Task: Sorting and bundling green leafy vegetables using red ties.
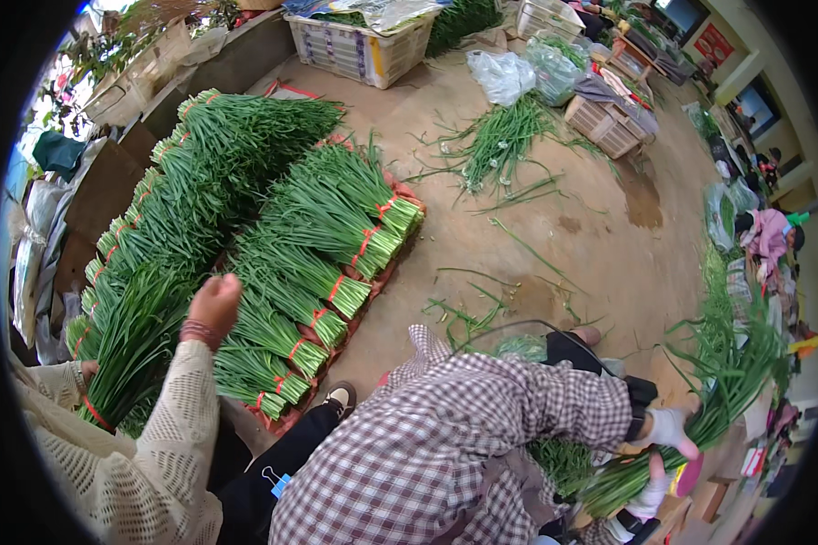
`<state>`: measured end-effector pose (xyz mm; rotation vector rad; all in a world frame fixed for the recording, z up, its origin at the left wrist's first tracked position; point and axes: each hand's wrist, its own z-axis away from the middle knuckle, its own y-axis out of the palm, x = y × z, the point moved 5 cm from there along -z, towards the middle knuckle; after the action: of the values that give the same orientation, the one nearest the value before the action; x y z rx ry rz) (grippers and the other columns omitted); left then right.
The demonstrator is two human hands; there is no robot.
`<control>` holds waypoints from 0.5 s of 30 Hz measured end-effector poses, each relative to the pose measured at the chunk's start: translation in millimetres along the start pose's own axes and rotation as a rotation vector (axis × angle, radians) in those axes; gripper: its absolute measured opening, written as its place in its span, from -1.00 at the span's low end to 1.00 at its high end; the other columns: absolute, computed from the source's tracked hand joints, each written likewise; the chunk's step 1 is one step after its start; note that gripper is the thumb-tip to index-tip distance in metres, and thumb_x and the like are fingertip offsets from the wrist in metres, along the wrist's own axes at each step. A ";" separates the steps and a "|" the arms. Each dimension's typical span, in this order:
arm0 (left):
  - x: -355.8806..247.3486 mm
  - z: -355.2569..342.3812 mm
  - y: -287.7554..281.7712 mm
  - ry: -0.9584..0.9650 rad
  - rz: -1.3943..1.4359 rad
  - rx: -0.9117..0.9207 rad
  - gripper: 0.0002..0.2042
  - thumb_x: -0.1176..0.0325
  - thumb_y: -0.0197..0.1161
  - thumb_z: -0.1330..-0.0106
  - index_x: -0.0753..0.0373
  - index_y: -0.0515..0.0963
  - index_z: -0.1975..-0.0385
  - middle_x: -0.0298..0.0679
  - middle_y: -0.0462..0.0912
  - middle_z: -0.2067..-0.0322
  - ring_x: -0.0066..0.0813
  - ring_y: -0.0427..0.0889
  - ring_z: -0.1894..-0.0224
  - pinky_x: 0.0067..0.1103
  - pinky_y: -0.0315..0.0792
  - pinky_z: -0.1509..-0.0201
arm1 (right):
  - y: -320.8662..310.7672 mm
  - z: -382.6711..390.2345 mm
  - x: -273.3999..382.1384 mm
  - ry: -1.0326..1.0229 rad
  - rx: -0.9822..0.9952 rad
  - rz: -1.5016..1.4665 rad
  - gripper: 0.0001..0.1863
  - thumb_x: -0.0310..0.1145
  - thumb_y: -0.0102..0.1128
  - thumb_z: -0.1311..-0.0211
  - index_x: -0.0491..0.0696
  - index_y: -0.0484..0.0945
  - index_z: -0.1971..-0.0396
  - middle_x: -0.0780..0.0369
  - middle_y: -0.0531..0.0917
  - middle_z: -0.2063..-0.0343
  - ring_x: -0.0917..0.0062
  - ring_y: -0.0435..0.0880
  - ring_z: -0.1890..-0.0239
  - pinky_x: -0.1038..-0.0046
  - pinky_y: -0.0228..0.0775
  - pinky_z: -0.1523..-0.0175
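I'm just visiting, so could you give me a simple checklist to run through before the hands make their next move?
1. Left hand gripping the long greens: ok.
2. Right hand on the same greens: ok, closer to their lower end.
3. Band around those greens: cannot tell; none shows, but the hands cover part.
4. Front row of bunches banded: ok, red bands show.
5. Floor free of scraps: not ok, loose leaves lie there.
6. Co-worker's raised hand away from the held greens: ok.

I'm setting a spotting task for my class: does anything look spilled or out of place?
Yes. Loose greens lie strewn on the floor, which looks odd beside the neatly tied bundles. The dark patch near the tan crate may be a spill.
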<state>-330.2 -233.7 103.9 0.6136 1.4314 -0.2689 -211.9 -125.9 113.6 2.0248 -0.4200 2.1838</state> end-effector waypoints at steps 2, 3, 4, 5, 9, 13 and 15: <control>16.8 4.5 -6.8 -0.067 -0.006 0.130 -0.41 -0.04 0.14 -0.20 0.16 0.31 -0.16 -0.18 0.49 -0.04 -0.31 0.41 -0.09 -0.48 0.22 -0.21 | 1.9 9.8 -12.3 0.187 0.232 -0.180 -0.24 0.03 0.20 0.00 -0.08 0.24 -0.15 0.26 0.50 0.19 0.48 0.53 0.31 0.35 0.45 0.19; 21.0 11.0 2.0 -0.069 0.328 0.395 -0.43 -0.03 0.18 -0.17 0.17 0.34 -0.12 -0.19 0.49 -0.02 -0.31 0.42 -0.07 -0.44 0.25 -0.14 | 0.1 12.6 -25.5 0.313 0.192 -0.247 -0.32 -0.05 0.26 0.04 -0.06 0.28 -0.06 0.26 0.50 0.24 0.46 0.53 0.31 0.34 0.46 0.19; 23.1 21.8 13.6 -0.202 0.735 0.738 -0.44 -0.02 0.23 -0.15 0.17 0.37 -0.09 -0.20 0.50 0.01 -0.30 0.42 -0.05 -0.40 0.28 -0.08 | 0.5 15.3 -35.5 0.372 0.166 -0.391 -0.40 -0.13 0.32 0.08 -0.05 0.33 0.03 0.26 0.51 0.29 0.45 0.53 0.32 0.34 0.48 0.18; 28.6 32.0 19.5 -0.415 0.928 0.931 -0.45 -0.01 0.28 -0.13 0.18 0.39 -0.06 -0.21 0.50 0.03 -0.29 0.43 -0.02 -0.37 0.32 -0.01 | 6.6 17.5 -45.5 0.416 0.252 -0.377 -0.43 -0.14 0.32 0.08 -0.04 0.35 0.06 0.26 0.50 0.31 0.43 0.53 0.31 0.33 0.48 0.22; 42.0 17.7 10.8 -0.605 0.864 0.460 -0.52 0.05 0.31 -0.12 0.20 0.45 0.05 -0.16 0.56 0.16 -0.30 0.50 0.18 -0.34 0.38 0.15 | 9.8 27.8 -69.3 0.518 0.217 -0.311 -0.44 -0.19 0.32 0.09 -0.09 0.36 0.08 0.24 0.51 0.36 0.41 0.53 0.35 0.32 0.47 0.26; 0.3 17.9 7.0 -0.400 0.888 0.689 -0.60 0.18 0.34 -0.09 0.28 0.49 0.15 -0.16 0.60 0.23 -0.30 0.54 0.21 -0.36 0.40 0.10 | 13.2 25.5 -46.2 0.358 0.381 -0.484 -0.37 -0.21 0.31 0.13 -0.09 0.31 0.01 0.23 0.48 0.32 0.41 0.51 0.35 0.34 0.45 0.28; -17.3 21.5 7.4 -0.355 0.781 0.815 -0.71 0.18 0.32 -0.08 0.22 0.55 0.29 -0.26 0.62 0.39 -0.38 0.55 0.39 -0.38 0.42 0.29 | 7.1 16.8 -43.7 0.375 0.347 -0.359 -0.34 -0.18 0.33 0.16 -0.09 0.32 0.00 0.23 0.48 0.31 0.41 0.51 0.34 0.34 0.44 0.25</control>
<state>-310.8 -242.6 122.8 1.6397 0.6143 -0.3084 -194.0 -133.6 70.4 1.5985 0.3600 2.4353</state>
